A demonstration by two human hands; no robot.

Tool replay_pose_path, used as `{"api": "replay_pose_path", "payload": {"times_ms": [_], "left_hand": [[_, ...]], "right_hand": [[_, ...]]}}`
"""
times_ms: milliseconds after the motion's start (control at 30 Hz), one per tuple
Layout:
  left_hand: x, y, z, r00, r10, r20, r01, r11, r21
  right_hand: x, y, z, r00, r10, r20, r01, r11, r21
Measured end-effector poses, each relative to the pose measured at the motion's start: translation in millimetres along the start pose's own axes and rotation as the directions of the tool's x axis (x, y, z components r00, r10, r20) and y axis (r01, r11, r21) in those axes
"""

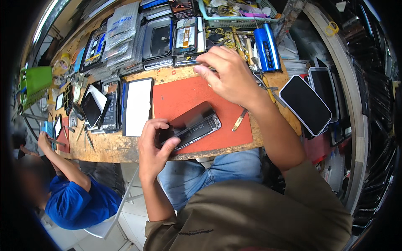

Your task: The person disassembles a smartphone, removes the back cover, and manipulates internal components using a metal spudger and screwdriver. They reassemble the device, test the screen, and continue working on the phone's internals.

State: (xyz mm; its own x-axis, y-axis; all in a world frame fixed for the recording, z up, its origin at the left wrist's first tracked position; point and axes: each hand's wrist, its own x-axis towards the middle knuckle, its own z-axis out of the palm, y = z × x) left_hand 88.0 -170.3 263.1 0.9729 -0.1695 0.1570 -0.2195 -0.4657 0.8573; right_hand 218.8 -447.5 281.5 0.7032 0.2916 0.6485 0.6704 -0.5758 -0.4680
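The person's left hand [151, 146] is gripping an opened phone [200, 130] between curled fingers and thumb, its dark panel [193, 115] tilting up. The phone is lying by the near-left corner of a red mat [180, 94]. The right hand [232, 75] is hovering over the far-right corner, fingers loosely bent, thumb parted, holding nothing visible.
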Motion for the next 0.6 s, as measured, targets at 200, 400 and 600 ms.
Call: {"api": "replay_pose_path", "payload": {"times_ms": [200,400,600], "left_hand": [[-4,8,-1,0.978,0.113,0.176,-0.171,0.918,0.359],[2,17,-1,0.952,0.187,0.243,-0.279,0.859,0.43],[14,18,-6,0.929,0.315,0.193,-0.369,0.808,0.459]], "right_hand": [[-4,-1,6,0.998,-0.036,0.041,0.037,0.999,-0.005],[-7,-12,-4,0.891,0.012,0.454,-0.156,0.948,0.279],[-12,-28,-3,0.582,-0.147,0.8,0.005,0.984,0.177]]}}
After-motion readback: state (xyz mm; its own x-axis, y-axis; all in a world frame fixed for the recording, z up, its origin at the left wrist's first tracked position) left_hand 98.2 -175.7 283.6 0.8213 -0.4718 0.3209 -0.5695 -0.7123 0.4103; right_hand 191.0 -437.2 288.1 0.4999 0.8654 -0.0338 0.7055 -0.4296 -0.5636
